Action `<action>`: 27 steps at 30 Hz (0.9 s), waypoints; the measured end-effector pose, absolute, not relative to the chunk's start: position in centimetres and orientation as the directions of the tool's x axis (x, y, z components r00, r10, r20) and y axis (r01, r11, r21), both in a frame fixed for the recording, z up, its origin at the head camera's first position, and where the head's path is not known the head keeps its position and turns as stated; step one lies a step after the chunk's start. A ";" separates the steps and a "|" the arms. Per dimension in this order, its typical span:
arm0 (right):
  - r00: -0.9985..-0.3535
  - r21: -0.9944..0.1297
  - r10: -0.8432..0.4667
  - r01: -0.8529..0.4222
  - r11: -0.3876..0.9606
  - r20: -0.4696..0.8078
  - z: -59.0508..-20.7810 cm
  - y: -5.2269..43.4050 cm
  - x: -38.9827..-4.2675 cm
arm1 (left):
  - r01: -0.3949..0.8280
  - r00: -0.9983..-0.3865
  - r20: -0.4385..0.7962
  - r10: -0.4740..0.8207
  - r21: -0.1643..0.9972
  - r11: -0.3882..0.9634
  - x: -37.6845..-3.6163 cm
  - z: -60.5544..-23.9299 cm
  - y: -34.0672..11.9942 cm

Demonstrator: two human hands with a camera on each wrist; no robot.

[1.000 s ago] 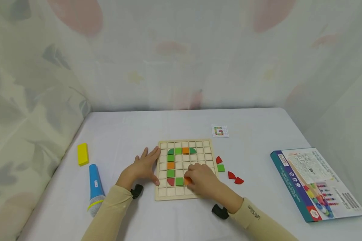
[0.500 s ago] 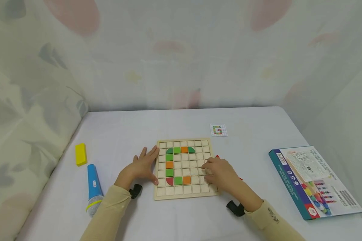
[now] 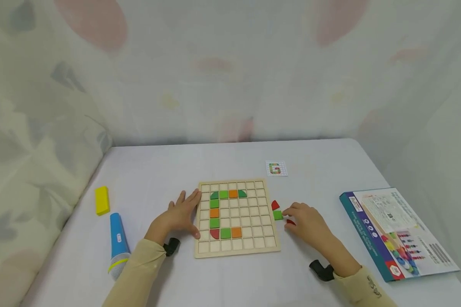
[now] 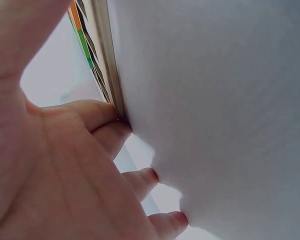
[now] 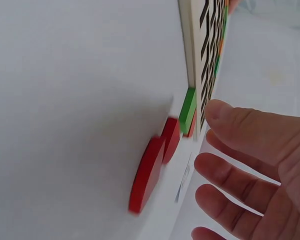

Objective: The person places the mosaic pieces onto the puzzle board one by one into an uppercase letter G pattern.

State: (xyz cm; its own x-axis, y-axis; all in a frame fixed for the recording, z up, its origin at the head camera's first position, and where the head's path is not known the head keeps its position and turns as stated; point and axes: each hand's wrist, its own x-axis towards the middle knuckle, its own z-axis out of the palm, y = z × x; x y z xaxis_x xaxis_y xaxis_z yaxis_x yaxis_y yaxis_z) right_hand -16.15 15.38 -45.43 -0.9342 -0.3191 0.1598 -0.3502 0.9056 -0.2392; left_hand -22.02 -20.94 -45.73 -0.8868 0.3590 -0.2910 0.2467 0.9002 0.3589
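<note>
A wooden grid board (image 3: 253, 222) lies on the table, with green, orange and red tiles set in its cells. Its bottom coloured row holds a red quarter-circle (image 3: 214, 233), a green square (image 3: 225, 233) and an orange square (image 3: 236, 232). My left hand (image 3: 178, 218) rests with spread fingers and thumb against the board's left edge. Right of the board, my right hand (image 3: 308, 224) hovers over loose tiles, fingers slightly bent and holding nothing. Near its fingertips are a loose green square (image 3: 278, 215) and a red quarter-circle (image 3: 275, 205). Two red pieces (image 5: 147, 175) show below the hand in the right wrist view.
Behind the board lies a small pattern card (image 3: 276, 168) with a coloured G. A boxed set (image 3: 399, 234) occupies the right side. On the left are a yellow block (image 3: 102, 200) and a blue toy microphone (image 3: 118, 234).
My right hand has let go of the orange square in the bottom coloured row and moved right, off the board to the loose tiles. The left hand has stayed at the board's edge.
</note>
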 end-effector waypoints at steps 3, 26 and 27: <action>-0.938 -0.233 -0.312 -0.340 0.911 0.152 -45.3 15.9 -16.1 | 0.249 -0.886 -0.294 0.360 0.354 0.902 -22.1 -45.8 -21.2; -0.980 -0.216 -0.199 -0.199 0.956 0.022 -46.4 15.2 -16.5 | 0.245 -0.881 -0.298 0.367 0.374 0.894 -22.1 -45.7 -21.1; -0.982 -0.206 -0.187 -0.187 0.960 0.021 -46.4 15.2 -16.5 | 0.245 -0.881 -0.299 0.367 0.374 0.894 -22.1 -45.7 -21.1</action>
State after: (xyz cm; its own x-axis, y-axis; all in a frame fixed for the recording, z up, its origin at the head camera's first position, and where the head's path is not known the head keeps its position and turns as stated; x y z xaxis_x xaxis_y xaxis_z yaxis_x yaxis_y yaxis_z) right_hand -16.50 15.17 -46.40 -0.9822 -0.1865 0.0212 -0.1869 0.9605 -0.2064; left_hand -22.14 -21.10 -45.70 -0.8811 0.3665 -0.2989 0.2451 0.8944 0.3742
